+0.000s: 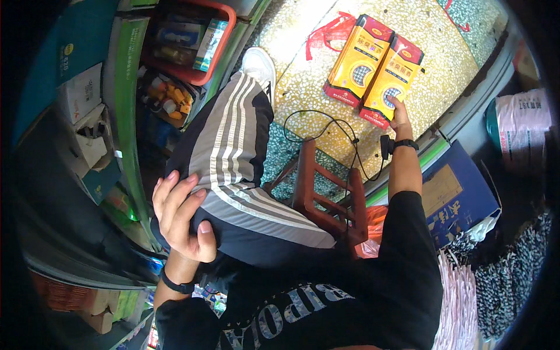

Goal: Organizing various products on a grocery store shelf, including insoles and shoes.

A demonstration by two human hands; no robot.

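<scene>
Two stacks of flat yellow-and-red packets with printed writing lie side by side on the terrazzo floor. My right hand (400,114) grips the near end of the right stack (396,76), its thumb on the top face and its fingers hidden at the edge. The left stack (359,61) is beside it, untouched by my hands. A red plastic bag (330,33) lies against the far left of the stacks. My left hand (183,218) rests on my bent leg with fingers spread, holding nothing. Each wrist wears a black strap; a dark device is on the right one.
A brown plastic stool (308,175) stands near my leg, with a black cable (313,111) looped beside it. Green-edged shelves (131,57) hold an orange-red basket (232,26) on the left. A blue carton (466,192) and a mop-like fibre bundle (509,280) are on the right.
</scene>
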